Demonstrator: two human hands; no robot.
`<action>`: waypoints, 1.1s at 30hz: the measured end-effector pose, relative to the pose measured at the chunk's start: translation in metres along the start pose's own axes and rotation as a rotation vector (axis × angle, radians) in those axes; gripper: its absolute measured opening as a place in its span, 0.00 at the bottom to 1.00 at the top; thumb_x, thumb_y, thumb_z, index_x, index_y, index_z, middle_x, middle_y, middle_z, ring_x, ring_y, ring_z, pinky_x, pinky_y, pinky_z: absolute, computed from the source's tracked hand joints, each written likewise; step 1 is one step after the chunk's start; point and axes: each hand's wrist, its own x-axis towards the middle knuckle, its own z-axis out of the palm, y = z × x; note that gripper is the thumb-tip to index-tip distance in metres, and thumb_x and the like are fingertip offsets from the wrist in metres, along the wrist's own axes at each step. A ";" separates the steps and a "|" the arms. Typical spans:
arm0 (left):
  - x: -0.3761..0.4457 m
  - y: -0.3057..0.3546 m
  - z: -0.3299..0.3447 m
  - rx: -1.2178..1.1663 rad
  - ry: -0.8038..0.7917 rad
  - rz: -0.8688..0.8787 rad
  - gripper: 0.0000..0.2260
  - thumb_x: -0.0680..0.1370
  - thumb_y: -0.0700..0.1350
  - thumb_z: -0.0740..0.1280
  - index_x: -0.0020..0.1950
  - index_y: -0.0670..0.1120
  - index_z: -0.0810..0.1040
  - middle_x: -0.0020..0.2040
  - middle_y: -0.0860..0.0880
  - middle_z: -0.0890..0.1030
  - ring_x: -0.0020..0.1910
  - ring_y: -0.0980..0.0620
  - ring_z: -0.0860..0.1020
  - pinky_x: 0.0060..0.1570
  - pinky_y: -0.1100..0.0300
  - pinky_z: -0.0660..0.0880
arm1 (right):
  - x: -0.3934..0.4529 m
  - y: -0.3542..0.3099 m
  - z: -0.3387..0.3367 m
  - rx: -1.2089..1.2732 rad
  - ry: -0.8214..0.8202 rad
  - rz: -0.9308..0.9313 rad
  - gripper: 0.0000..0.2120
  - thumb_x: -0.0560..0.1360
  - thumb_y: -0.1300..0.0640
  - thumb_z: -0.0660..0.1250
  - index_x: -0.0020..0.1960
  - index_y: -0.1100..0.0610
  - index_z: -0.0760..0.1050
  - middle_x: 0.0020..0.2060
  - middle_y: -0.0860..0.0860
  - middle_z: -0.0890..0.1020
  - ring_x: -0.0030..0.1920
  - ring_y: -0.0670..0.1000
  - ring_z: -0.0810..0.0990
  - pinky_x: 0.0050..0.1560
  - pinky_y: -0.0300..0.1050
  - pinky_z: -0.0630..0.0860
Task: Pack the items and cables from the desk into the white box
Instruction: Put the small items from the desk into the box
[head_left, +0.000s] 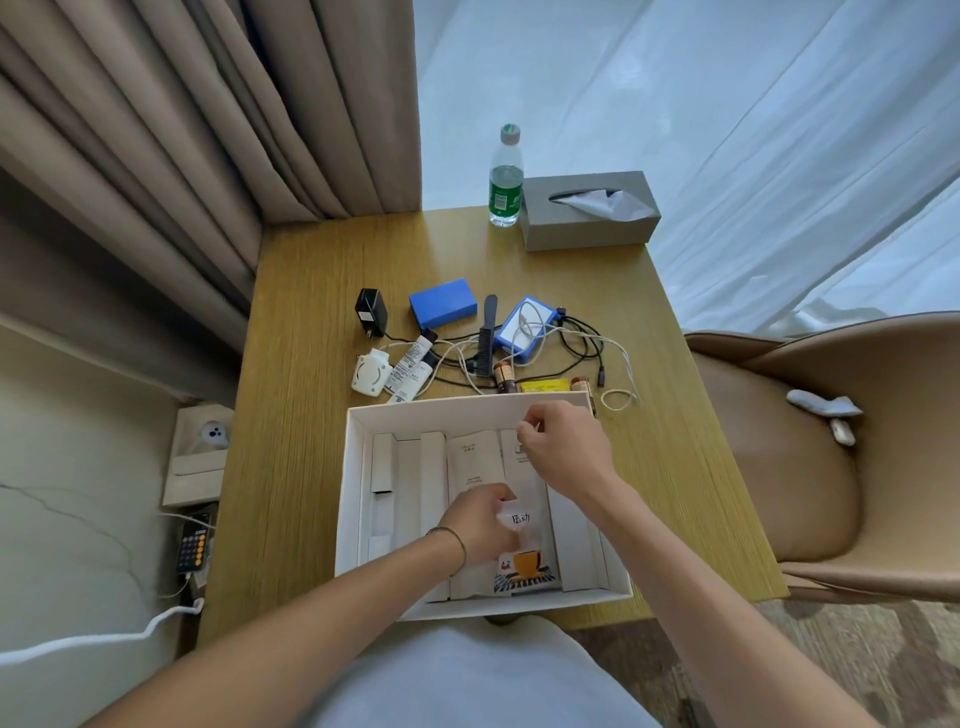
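The open white box (355, 467) sits at the desk's near edge with several white packets standing inside. My left hand (480, 519) is inside the box, gripping a clear packet (524, 558) printed with an orange cup. My right hand (563, 447) hovers over the box's far right part, fingers pinched; what it holds, if anything, I cannot make out. Beyond the box lie a black charger (371, 310), a blue case (442, 302), a black comb (486, 338), a blue-and-white device (524, 330), tangled black and white cables (587, 343), white tubes (410, 369), a white round gadget (371, 372) and small brown bottles (505, 376).
A green-labelled water bottle (505, 179) and a grey tissue box (589, 210) stand at the desk's far edge. A tan chair (810, 452) is at the right. Curtains hang behind. A remote and white cable (193, 543) lie on the ledge at left.
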 end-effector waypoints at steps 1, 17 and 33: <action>0.000 0.000 0.002 0.064 0.036 0.015 0.25 0.73 0.49 0.74 0.69 0.49 0.74 0.65 0.49 0.76 0.57 0.48 0.78 0.53 0.58 0.78 | 0.000 0.000 0.000 0.002 -0.001 0.001 0.11 0.77 0.53 0.63 0.42 0.54 0.82 0.34 0.49 0.83 0.35 0.51 0.81 0.35 0.49 0.81; -0.009 0.006 -0.001 0.412 0.223 0.221 0.19 0.76 0.55 0.66 0.67 0.54 0.73 0.59 0.50 0.77 0.59 0.48 0.75 0.50 0.54 0.75 | 0.002 -0.002 0.006 0.017 -0.030 -0.028 0.09 0.77 0.52 0.65 0.41 0.52 0.82 0.33 0.45 0.81 0.35 0.48 0.79 0.32 0.42 0.72; -0.033 0.037 -0.125 -0.078 0.616 0.415 0.08 0.78 0.41 0.66 0.53 0.52 0.81 0.46 0.56 0.82 0.48 0.58 0.79 0.50 0.53 0.79 | 0.077 -0.004 -0.040 0.147 -0.016 -0.052 0.08 0.77 0.55 0.66 0.43 0.54 0.83 0.35 0.51 0.84 0.37 0.54 0.82 0.39 0.50 0.78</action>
